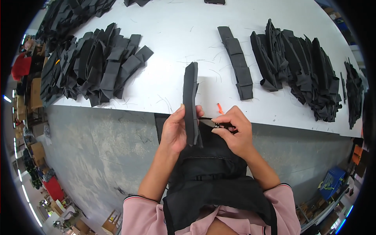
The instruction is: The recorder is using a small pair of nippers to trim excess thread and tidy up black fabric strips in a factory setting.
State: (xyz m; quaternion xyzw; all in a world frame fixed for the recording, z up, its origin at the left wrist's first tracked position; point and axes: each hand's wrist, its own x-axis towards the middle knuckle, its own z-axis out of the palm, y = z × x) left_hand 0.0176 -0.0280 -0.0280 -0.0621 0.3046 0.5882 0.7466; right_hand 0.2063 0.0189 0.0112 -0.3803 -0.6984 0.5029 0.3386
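My left hand (174, 131) is closed around a long black fabric strip (190, 100), held upright and folded lengthwise at the table's near edge. Its fingertips show on the strip's right side. Just to the right, my right hand (237, 131) grips small dark thread snips (225, 126), with a pale blade pointing left toward the strip. Most of the snips' body is hidden by the fingers. An orange bit (220, 108) shows above the right hand; I cannot tell whether it is tied to the snips. Beyond the hands, a single black strip with stitched folds (239, 64) lies flat.
The white table (168, 47) carries loose thread ends. Black strips are heaped at left (98, 64) and right (301, 70), with another pile (354, 94) at the far right. A dark phone-like object (214, 1) lies at the far edge. A blue crate (332, 182) stands at lower right.
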